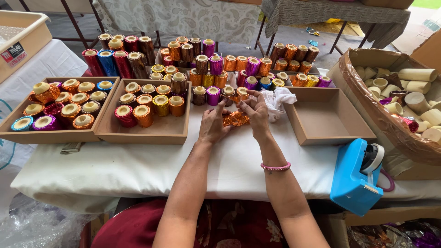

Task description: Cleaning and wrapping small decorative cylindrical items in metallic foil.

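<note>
At far left, my wooden tray (55, 134) holds foil-wrapped rolls standing on end; the second tray (151, 131) beside it is part filled. My left hand (213, 125) grips the left end of an orange foil-wrapped roll (235, 119), which lies on the white tablecloth (138, 165) at centre. My right hand (255, 110) pinches the foil at its right end. A white cloth (280, 98) lies just beyond. Further right: an empty tray (321, 120), a blue tape dispenser (356, 177), a box of bare cardboard tubes (404, 92).
</note>
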